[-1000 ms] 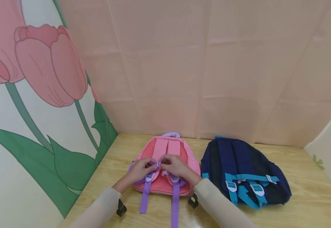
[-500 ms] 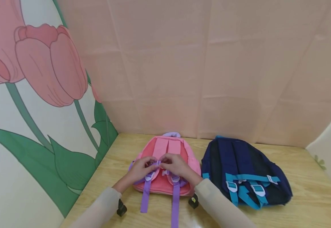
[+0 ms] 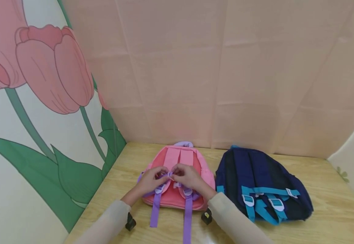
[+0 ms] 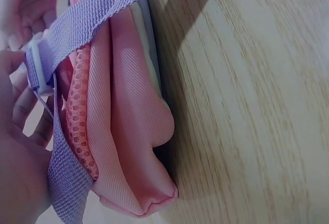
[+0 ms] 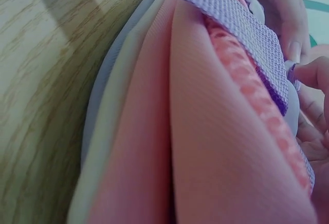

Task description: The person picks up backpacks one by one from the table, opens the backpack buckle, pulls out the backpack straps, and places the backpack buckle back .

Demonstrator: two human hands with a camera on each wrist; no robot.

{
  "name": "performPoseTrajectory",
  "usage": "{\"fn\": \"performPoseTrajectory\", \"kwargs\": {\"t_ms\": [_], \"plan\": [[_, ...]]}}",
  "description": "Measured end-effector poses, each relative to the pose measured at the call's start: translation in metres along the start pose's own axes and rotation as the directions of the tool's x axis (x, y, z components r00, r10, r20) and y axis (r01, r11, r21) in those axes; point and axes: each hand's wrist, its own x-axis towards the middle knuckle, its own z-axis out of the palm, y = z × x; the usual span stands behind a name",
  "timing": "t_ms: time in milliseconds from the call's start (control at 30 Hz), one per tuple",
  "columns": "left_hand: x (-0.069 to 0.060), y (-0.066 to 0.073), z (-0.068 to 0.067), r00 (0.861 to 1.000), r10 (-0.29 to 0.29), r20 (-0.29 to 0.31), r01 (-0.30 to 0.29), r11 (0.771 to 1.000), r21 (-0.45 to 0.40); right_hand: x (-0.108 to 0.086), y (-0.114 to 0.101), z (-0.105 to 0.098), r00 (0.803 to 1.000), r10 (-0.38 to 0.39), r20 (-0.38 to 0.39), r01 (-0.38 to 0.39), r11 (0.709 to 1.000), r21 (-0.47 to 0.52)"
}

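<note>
A pink backpack [image 3: 177, 200] lies on the wooden table with its shoulder straps facing up. Over its middle, the left hand [image 3: 151, 179] and right hand [image 3: 188, 177] meet fingertip to fingertip, both pinching a small white buckle [image 3: 169, 175] on a purple strap. In the left wrist view a white buckle [image 4: 40, 67] with purple webbing [image 4: 87, 21] through it sits by the left hand [image 4: 23, 157]. The right wrist view shows the right hand [image 5: 314, 100] at its edge, beside the purple webbing [image 5: 226, 13]. Two purple strap ends [image 3: 187, 217] hang toward the front.
A dark blue backpack [image 3: 241, 169] with teal straps [image 3: 268, 189] and white buckles lies to the right of the pink one. Behind the wooden table [image 3: 332, 189] hangs a pinkish cloth [image 3: 177, 74]; a tulip-printed panel [image 3: 55, 67] stands at the left.
The small buckle between the fingertips has shifted very slightly. Both hands keep nearly the same place and pinch.
</note>
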Motion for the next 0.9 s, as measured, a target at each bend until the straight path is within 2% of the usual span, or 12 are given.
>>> {"fn": "performPoseTrajectory", "kwargs": {"t_ms": [200,400,733,900], "plan": [[0.0002,0.0016,-0.0014,1.000,0.024,0.007,-0.024,1.000,0.013,0.0017,-0.0023,-0.0023,1.000,0.015,0.026,-0.016,1.000,0.012],[0.0014,0.0001,0.0010,0.998,0.065,0.010,-0.066,0.997,0.036,0.0031,-0.0024,-0.0029,1.000,-0.003,0.028,0.004,0.999,-0.037],[0.0027,0.0008,0.0007,0.998,0.065,0.020,-0.066,0.997,0.030,0.0028,0.0022,-0.0013,1.000,-0.008,0.001,0.008,1.000,-0.018],[0.0028,-0.0005,0.0004,0.997,0.067,0.035,-0.068,0.997,0.022,0.0023,0.0042,-0.0014,1.000,-0.008,0.020,0.008,1.000,0.003]]}}
